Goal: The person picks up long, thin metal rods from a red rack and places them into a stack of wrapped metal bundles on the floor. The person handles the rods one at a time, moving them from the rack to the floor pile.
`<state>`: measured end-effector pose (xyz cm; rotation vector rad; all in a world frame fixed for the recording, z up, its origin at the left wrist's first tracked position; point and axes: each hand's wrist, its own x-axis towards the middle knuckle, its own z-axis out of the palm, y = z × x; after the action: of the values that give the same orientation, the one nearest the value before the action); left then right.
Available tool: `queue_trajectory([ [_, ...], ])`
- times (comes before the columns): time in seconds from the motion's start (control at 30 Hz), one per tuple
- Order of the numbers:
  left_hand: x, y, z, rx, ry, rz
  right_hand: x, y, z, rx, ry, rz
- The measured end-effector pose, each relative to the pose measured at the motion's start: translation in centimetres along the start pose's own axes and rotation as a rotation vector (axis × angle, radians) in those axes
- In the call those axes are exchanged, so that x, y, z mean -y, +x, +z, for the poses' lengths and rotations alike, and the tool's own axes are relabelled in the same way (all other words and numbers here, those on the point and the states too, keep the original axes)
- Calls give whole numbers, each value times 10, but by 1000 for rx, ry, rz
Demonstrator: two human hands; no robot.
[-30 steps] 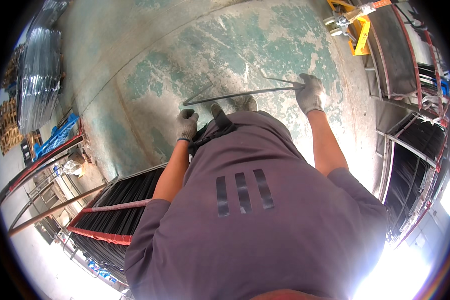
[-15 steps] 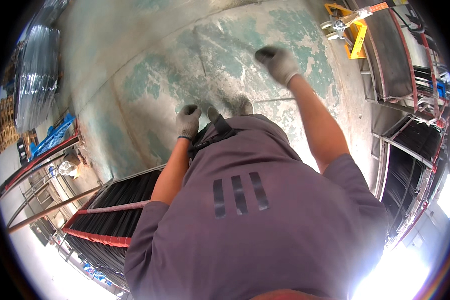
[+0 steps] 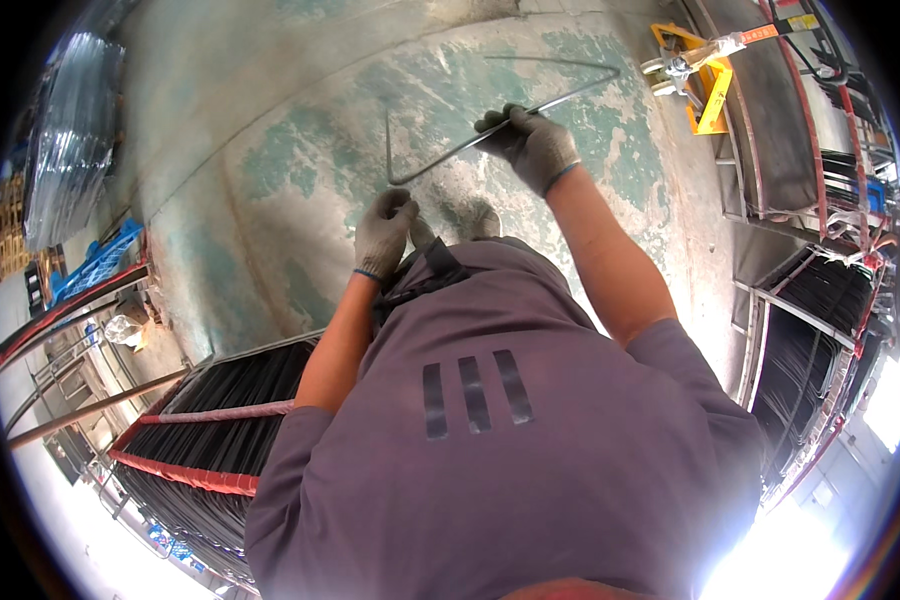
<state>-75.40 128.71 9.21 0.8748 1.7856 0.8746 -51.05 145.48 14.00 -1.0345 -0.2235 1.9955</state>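
A thin grey metal rod (image 3: 458, 153), bent at both ends into a wide U, slants across in front of me. Its two bent ends point away, over the floor. My right hand (image 3: 538, 145), in a grey glove with dark fingertips, grips the rod's straight middle part. Close below the rod's left bend is my left hand (image 3: 383, 235), gloved alike, its fingers curled and thumb drawn in. Whether those fingers touch the rod or pinch something small is hidden.
Racks of black strips (image 3: 215, 420) stand by my left elbow and at the right (image 3: 810, 340). A yellow pallet jack (image 3: 710, 95) is at far right. Clear plastic-wrapped goods (image 3: 75, 140) and a blue pallet (image 3: 100, 262) lie left. Worn green-grey floor (image 3: 300, 160) spreads ahead.
My right hand has come inward and slightly nearer. The bent rod, not clearly made out before, now shows plainly in its grip. My left hand has shifted only slightly.
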Motion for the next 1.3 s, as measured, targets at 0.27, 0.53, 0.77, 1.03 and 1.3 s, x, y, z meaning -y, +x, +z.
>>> queue_trajectory([
  [0.27, 7, 9, -1, 31, -415, -257, -64, -1, -38, -96, 177, -35],
  [0.53, 8, 13, 7, 128, -663, -432, -83, -27, -58, -137, 87, -14],
  [0.77, 11, 28, 12, 189, -883, -479, -68, -32, -71, -171, -145, 23],
  [1.03, 11, 29, 11, 79, -814, -470, -20, -41, -117, -458, -336, -191],
  [1.3, 15, 30, 13, 28, -732, -465, -6, -34, -131, -484, -406, -161],
])
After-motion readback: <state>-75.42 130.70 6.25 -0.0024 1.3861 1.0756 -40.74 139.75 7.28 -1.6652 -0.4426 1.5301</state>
